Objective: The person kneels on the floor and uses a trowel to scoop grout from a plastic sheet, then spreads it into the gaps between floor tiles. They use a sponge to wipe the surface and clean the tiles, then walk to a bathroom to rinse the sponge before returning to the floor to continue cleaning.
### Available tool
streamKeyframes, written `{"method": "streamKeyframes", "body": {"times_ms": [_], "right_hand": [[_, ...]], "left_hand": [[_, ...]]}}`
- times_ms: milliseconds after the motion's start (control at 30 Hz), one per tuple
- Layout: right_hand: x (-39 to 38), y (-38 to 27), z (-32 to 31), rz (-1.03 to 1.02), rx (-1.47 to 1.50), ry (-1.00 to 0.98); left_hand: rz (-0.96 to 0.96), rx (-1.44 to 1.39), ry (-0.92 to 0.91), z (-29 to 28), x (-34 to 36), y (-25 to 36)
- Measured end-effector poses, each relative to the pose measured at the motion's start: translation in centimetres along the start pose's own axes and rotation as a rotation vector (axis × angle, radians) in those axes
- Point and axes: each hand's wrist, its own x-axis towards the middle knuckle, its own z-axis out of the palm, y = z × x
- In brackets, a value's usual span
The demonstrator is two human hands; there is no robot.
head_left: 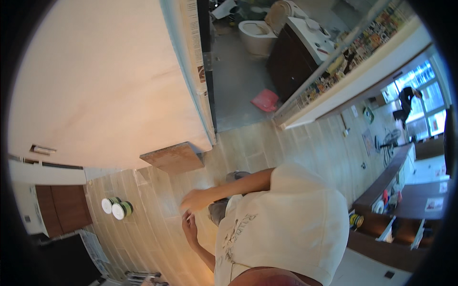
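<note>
Both bare hands come together in front of my pale printed T-shirt (281, 229), above the wood-look floor (157, 224). My right hand (196, 198) reaches in from the upper right; its fingers are bent downward and smeared, so their grip does not show. Just below it, my left hand (190, 226) has its fingers curled up toward the right fingertips. A small pale spot lies between the hands, too small to name. Dark shoes or trouser legs (218, 209) show partly under the right forearm. Past the hands, a brown board (176, 158) leans at the wall's foot.
Two white-lidded tubs (122, 210) stand on the floor at left. A doorway opens on a bathroom with a toilet (257, 35), dark vanity (292, 62) and pink bag (265, 100). Far right, another person (406, 102) is by the windows, near a fan (391, 138) and shelving (405, 224).
</note>
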Motion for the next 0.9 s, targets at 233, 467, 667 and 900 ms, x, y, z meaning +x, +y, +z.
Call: {"method": "streamKeyframes", "body": {"times_ms": [233,467,667,900], "right_hand": [[-21.9,4.7,-11.4,0.939,-0.01,-0.022],[-33.4,7.3,-20.0,1.014,-0.043,0.648],[-38.1,8.5,-25.8,1.037,0.071,0.632],[-48.7,13.3,-34.8,1.24,0.028,0.819]], "left_hand": [[0.24,0.053,-0.655,8.3,12.8,11.7],[0.536,0.054,-0.99,30.6,21.1,35.7],[0.629,0.149,-1.06,47.1,26.0,47.9],[0.762,0.125,-1.271,65.5,35.3,62.3]]}}
